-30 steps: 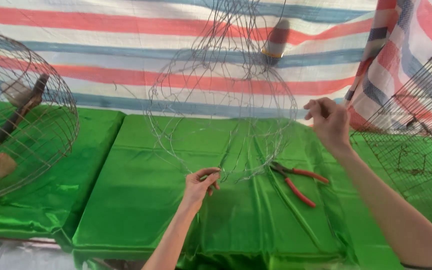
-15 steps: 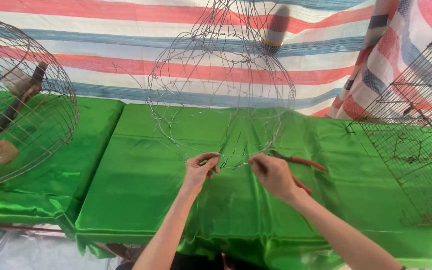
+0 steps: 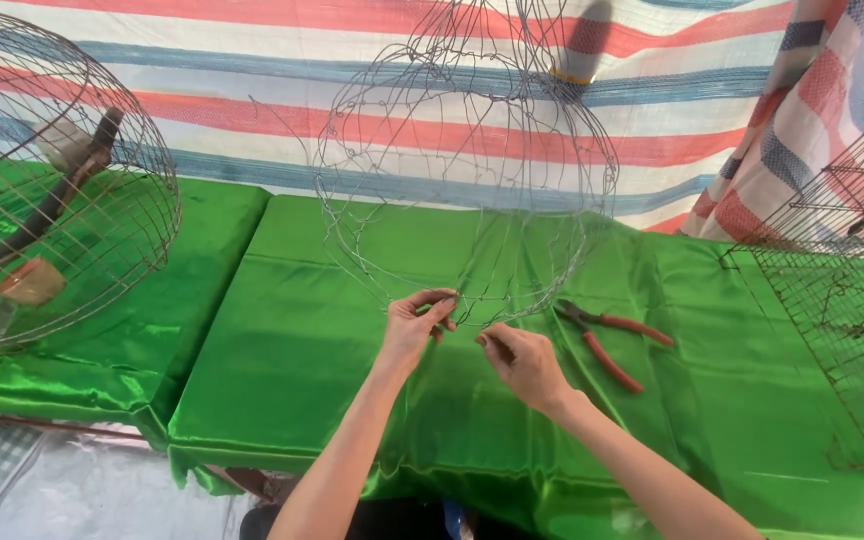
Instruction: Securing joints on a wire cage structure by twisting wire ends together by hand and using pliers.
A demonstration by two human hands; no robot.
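Note:
A rounded frame of thin wire [image 3: 472, 170] hangs over a table covered in green cloth [image 3: 302, 330]. My left hand [image 3: 418, 322] pinches the frame's lower rim between thumb and fingers. My right hand [image 3: 524, 365] is just to its right, fingers closed on a thin wire at the same lower rim. Pliers with red handles [image 3: 607, 338] lie on the cloth to the right of my right hand.
A finished round wire cage [image 3: 52, 190] with a wooden perch and small cups inside stands at the left on the green cloth. A square wire mesh cage [image 3: 842, 290] stands at the right. A striped tarpaulin [image 3: 252, 90] hangs behind.
My right hand came down from the frame's upper right side to its lower rim, beside my left hand. My left hand kept its hold on the rim.

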